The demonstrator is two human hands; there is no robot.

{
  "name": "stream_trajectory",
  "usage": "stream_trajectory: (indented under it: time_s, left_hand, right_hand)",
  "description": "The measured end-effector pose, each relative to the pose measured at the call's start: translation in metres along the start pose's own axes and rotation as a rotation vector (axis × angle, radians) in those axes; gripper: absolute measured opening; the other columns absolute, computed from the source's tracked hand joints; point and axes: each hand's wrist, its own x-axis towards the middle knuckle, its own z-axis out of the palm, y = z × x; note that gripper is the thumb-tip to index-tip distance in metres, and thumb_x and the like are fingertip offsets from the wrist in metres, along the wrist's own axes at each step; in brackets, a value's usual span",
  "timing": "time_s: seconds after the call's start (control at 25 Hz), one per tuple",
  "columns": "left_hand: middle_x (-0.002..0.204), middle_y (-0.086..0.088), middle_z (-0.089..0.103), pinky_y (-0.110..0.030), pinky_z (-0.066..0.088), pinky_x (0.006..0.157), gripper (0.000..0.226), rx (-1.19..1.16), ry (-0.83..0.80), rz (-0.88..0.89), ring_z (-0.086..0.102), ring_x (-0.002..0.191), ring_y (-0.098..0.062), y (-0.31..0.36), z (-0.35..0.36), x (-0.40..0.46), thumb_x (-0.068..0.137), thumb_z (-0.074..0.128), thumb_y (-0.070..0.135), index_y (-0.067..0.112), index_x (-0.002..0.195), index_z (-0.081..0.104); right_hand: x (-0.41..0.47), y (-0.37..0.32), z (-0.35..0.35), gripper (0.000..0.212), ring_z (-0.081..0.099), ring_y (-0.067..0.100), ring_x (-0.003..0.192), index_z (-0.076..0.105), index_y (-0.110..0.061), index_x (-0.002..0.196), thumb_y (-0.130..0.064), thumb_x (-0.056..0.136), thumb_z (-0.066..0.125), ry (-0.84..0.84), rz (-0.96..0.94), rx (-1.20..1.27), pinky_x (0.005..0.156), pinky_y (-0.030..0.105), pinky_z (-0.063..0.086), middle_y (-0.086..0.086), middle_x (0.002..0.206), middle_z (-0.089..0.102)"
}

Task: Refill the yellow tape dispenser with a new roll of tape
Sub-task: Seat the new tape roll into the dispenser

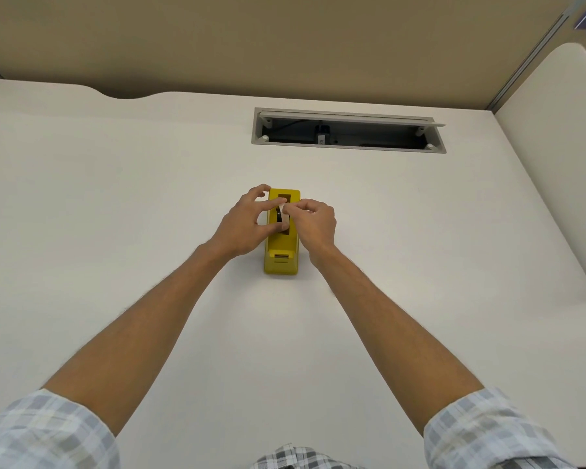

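The yellow tape dispenser (282,255) stands on the white desk (115,204) at the middle, its cutter end toward me. A pale roll of tape (284,216) sits in the slot on its top. My left hand (246,225) reaches in from the left, its thumb and forefinger on the roll. From the right comes my right hand (313,223), whose fingertips pinch the upper part of the roll. The lower part of the roll is hidden inside the dispenser.
An open grey cable tray (347,130) is set into the desk behind the dispenser, with a dark plug inside. A tan partition wall (285,42) closes the back. A second white desk surface (562,164) adjoins on the right.
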Motion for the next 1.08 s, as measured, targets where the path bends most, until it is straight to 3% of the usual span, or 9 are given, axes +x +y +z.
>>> stream_trajectory:
  time_s: [0.16, 0.32, 0.56, 0.8, 1.08]
  left_hand:
    - [0.150, 0.007, 0.035, -0.042, 0.042, 0.099, 0.052, 0.001, 0.013, 0.000, 0.039, 0.133, -0.014, 0.001, 0.000, -0.001, 0.084, 0.068, 0.046, 0.034, 0.133, 0.056]
    - [0.150, 0.004, 0.037, -0.046, 0.044, 0.101, 0.053, -0.001, 0.032, -0.010, 0.039, 0.134, -0.017, 0.004, -0.001, -0.003, 0.081, 0.073, 0.042, 0.034, 0.131, 0.058]
    - [0.145, 0.000, 0.042, -0.046, 0.046, 0.102, 0.057, -0.183, 0.095, -0.033, 0.045, 0.129, -0.022, 0.013, 0.004, -0.006, 0.073, 0.083, 0.026, 0.027, 0.126, 0.062]
    - [0.148, 0.002, 0.039, -0.040, 0.046, 0.099, 0.049, -0.169, 0.095, -0.015, 0.044, 0.129, -0.018, 0.012, 0.006, -0.007, 0.086, 0.069, 0.038, 0.022, 0.131, 0.059]
    - [0.145, -0.001, 0.043, -0.043, 0.047, 0.100, 0.052, -0.184, 0.122, -0.019, 0.045, 0.128, -0.020, 0.015, 0.005, -0.008, 0.078, 0.079, 0.031, 0.023, 0.126, 0.061]
  right_hand:
    - [0.000, 0.003, 0.003, 0.007, 0.056, -0.014, 0.053, 0.073, -0.020, 0.072, -0.026, 0.076, 0.073, 0.010, 0.023, 0.026, 0.060, 0.021, 0.042, -0.019, 0.052, 0.063]
    - [0.000, 0.002, 0.005, 0.014, 0.059, 0.000, 0.064, 0.073, -0.021, 0.072, -0.033, 0.077, 0.074, 0.025, 0.034, 0.022, 0.061, 0.023, 0.042, -0.012, 0.068, 0.066]
    - [0.001, 0.003, 0.005, 0.017, 0.060, 0.002, 0.065, 0.073, -0.018, 0.076, -0.035, 0.075, 0.075, 0.026, 0.038, -0.002, 0.062, 0.024, 0.045, -0.012, 0.069, 0.066]
    - [0.001, 0.005, 0.003, 0.018, 0.065, 0.004, 0.062, 0.071, -0.018, 0.076, -0.036, 0.074, 0.074, 0.010, 0.034, 0.000, 0.066, 0.026, 0.050, -0.008, 0.060, 0.070]
    - [0.001, 0.003, 0.006, 0.028, 0.061, 0.000, 0.058, 0.072, -0.019, 0.081, -0.047, 0.079, 0.075, 0.052, 0.009, -0.040, 0.060, 0.023, 0.046, -0.016, 0.062, 0.064]
